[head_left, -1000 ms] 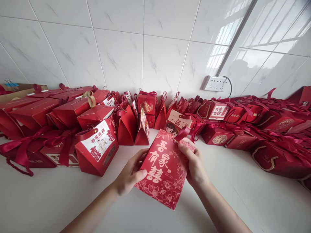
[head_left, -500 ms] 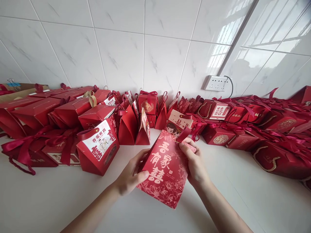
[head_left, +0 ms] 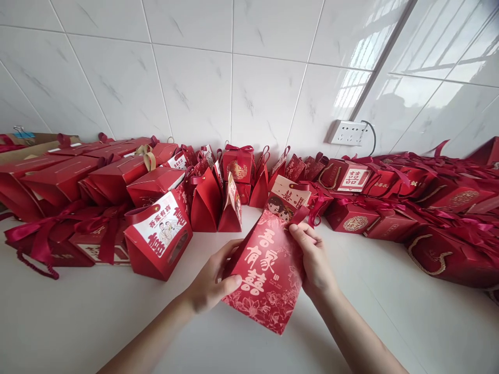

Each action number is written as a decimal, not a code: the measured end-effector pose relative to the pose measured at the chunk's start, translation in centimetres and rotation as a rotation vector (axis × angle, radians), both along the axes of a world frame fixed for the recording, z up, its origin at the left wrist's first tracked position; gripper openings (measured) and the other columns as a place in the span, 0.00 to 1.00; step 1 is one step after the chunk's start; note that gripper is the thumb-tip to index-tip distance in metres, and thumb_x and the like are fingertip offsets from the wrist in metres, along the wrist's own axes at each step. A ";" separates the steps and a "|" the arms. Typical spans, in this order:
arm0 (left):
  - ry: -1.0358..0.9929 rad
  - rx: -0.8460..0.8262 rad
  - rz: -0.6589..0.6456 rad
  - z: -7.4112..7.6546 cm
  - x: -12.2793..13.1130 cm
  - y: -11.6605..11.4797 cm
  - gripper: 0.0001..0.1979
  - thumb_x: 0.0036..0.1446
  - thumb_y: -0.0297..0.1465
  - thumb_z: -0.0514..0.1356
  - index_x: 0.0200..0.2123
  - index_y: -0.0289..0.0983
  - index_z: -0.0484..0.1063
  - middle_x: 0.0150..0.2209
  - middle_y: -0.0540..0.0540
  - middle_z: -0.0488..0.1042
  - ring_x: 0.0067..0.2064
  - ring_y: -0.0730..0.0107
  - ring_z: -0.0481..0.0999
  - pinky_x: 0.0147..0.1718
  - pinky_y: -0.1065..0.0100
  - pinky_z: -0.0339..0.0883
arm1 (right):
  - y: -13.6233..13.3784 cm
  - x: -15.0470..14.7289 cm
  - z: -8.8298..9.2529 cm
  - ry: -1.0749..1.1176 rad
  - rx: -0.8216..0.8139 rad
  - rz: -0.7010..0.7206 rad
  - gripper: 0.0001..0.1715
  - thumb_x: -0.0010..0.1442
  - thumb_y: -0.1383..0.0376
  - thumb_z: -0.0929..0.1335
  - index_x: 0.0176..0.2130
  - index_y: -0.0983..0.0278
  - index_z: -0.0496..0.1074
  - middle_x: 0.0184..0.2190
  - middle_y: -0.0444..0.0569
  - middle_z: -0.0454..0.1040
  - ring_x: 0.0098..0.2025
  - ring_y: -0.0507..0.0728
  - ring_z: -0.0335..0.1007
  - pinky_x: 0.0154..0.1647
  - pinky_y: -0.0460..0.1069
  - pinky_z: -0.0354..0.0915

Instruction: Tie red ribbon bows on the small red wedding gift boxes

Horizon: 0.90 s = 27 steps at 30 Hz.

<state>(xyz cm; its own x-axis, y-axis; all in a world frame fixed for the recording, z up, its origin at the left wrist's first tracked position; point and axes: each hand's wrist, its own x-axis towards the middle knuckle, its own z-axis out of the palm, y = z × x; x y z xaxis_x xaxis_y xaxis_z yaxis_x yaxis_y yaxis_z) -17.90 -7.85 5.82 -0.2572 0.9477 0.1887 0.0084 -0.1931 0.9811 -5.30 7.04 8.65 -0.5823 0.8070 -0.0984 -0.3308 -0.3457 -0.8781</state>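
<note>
Between my hands is a red gift box (head_left: 268, 275) with white Chinese characters and pale flowers on its face, tilted over the white table. My left hand (head_left: 216, 278) grips its left side, thumb on the front and fingers hidden behind. At the upper right, my right hand (head_left: 312, 254) pinches the box near its dark red ribbon loop (head_left: 299, 214). Just behind it stands a box with a cartoon couple (head_left: 284, 200). Left of my left hand sits a red box with a white printed panel (head_left: 161, 234).
Rows of red gift boxes (head_left: 62, 182) fill the table's left back. More boxes with ribbons and rope handles (head_left: 448, 197) crowd the right. A white power strip (head_left: 350, 133) is against the tiled wall (head_left: 195, 78). Bare white tabletop (head_left: 117, 317) shows in front.
Both hands keep hold of the gift box. Its upper end has narrowed and shifted slightly, with my right thumb and fingers closer together at the ribbon. The surrounding boxes look unchanged.
</note>
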 end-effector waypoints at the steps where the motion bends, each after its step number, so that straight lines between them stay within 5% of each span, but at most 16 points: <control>1: -0.003 -0.004 -0.003 0.0 0.0 0.0 0.29 0.51 0.42 0.60 0.55 0.38 0.61 0.50 0.39 0.71 0.50 0.49 0.71 0.46 0.56 0.67 | 0.0 0.0 0.0 -0.004 -0.019 -0.011 0.19 0.41 0.55 0.77 0.23 0.63 0.68 0.17 0.38 0.69 0.19 0.48 0.62 0.19 0.43 0.60; 9: -0.037 0.033 -0.004 0.2 -0.1 0.1 0.29 0.53 0.45 0.58 0.56 0.38 0.63 0.52 0.40 0.70 0.52 0.49 0.69 0.49 0.55 0.65 | 0.3 -0.4 -0.5 -0.014 -0.210 -0.002 0.16 0.44 0.56 0.75 0.31 0.61 0.73 0.25 0.42 0.78 0.23 0.55 0.71 0.25 0.48 0.69; 13: -0.089 0.070 -0.023 -0.1 -0.4 -0.1 0.37 0.50 0.53 0.57 0.59 0.42 0.57 0.54 0.37 0.65 0.44 0.54 0.73 0.33 0.61 0.73 | 1.4 -0.6 -0.7 -0.052 -0.309 0.024 0.12 0.50 0.56 0.71 0.32 0.62 0.73 0.25 0.46 0.79 0.22 0.56 0.73 0.22 0.49 0.69; 15: -0.089 0.035 -0.026 -0.1 -0.5 -0.2 0.36 0.49 0.50 0.61 0.59 0.45 0.55 0.52 0.39 0.65 0.38 0.60 0.75 0.27 0.65 0.73 | 1.9 -0.7 -0.9 -0.037 -0.308 0.062 0.11 0.51 0.56 0.70 0.31 0.62 0.72 0.25 0.47 0.79 0.22 0.57 0.74 0.21 0.49 0.69; 21: -0.090 -0.011 0.045 0.2 0.0 -0.3 0.42 0.52 0.35 0.63 0.63 0.55 0.41 0.55 0.41 0.61 0.33 0.71 0.76 0.28 0.68 0.72 | 1.3 -0.2 -0.7 -0.112 -0.427 0.214 0.14 0.54 0.54 0.68 0.30 0.62 0.72 0.22 0.47 0.77 0.20 0.58 0.72 0.21 0.51 0.68; 27: -0.016 -0.053 -0.037 0.0 -0.2 -0.2 0.25 0.52 0.40 0.61 0.53 0.40 0.65 0.40 0.43 0.70 0.33 0.66 0.76 0.28 0.68 0.70 | 0.8 -0.2 -0.6 -0.145 -0.413 0.217 0.15 0.55 0.53 0.67 0.29 0.62 0.72 0.21 0.46 0.76 0.19 0.56 0.71 0.22 0.50 0.67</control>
